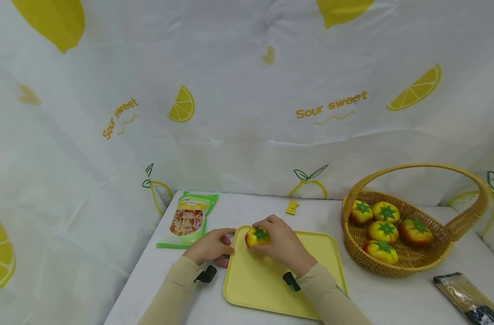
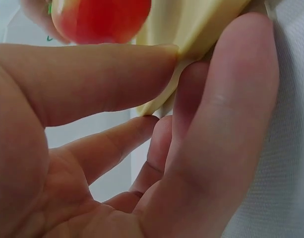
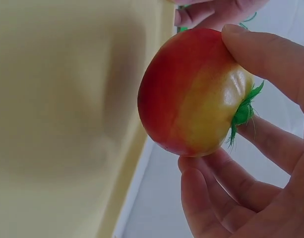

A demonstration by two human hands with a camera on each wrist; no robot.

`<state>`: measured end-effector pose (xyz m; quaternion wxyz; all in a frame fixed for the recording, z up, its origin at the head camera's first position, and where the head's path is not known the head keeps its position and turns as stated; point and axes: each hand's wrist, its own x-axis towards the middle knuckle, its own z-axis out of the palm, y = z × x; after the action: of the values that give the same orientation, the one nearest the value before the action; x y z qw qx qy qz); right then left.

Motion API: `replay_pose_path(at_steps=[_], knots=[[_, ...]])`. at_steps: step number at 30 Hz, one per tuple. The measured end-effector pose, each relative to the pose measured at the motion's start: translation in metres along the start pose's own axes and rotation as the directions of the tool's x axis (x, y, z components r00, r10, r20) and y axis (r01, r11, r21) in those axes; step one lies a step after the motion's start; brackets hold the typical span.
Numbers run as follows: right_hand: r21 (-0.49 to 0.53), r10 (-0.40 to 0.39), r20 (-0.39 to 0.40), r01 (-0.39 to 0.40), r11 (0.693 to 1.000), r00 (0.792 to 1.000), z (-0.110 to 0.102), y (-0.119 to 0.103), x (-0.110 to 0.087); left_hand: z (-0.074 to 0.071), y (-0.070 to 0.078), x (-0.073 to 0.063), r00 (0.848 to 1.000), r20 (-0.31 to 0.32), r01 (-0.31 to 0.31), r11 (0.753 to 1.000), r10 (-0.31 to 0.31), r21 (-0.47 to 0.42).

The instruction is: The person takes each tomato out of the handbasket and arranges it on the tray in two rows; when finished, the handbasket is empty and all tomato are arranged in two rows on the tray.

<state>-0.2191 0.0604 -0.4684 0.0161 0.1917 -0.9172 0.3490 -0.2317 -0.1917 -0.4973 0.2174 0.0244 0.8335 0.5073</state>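
Observation:
My right hand (image 1: 282, 243) holds an artificial persimmon (image 3: 191, 96) between thumb and fingertips, over the upper left corner of a yellow tray (image 1: 257, 289). The fruit is red and yellow, with a green leafy top; in the right wrist view the tray's edge passes behind it. At the tray's left edge, my left hand (image 1: 210, 246) pinches the rim (image 2: 191, 47) between thumb and fingers. Part of the red fruit (image 2: 102, 20) shows beyond the thumb in the left wrist view.
A wicker basket (image 1: 369, 266) with a tall handle holds several similar persimmons on the right. A green-edged food packet (image 1: 188, 219) lies at the back left, and a small yellow wrapped piece (image 1: 292, 207) behind the tray. A dark-ended packet (image 1: 470, 298) lies front right.

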Motion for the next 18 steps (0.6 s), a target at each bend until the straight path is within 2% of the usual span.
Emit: replay_pose_path(at_steps=[4,10,18], knots=[[-0.002,-0.008,0.017,0.008,1.000,1.000,0.010,-0.003,0.000,0.002,0.002,-0.002,1.000,0.000,0.004,1.000,-0.004,0.006],[-0.039,-0.016,-0.002,0.016,0.999,1.000,0.015,-0.004,0.000,0.005,0.009,-0.005,1.000,0.002,-0.004,0.999,0.004,0.033],[-0.066,-0.045,-0.016,0.044,0.997,0.999,0.019,-0.005,0.002,0.000,0.007,-0.005,1.000,-0.006,0.001,0.998,-0.001,0.057]])
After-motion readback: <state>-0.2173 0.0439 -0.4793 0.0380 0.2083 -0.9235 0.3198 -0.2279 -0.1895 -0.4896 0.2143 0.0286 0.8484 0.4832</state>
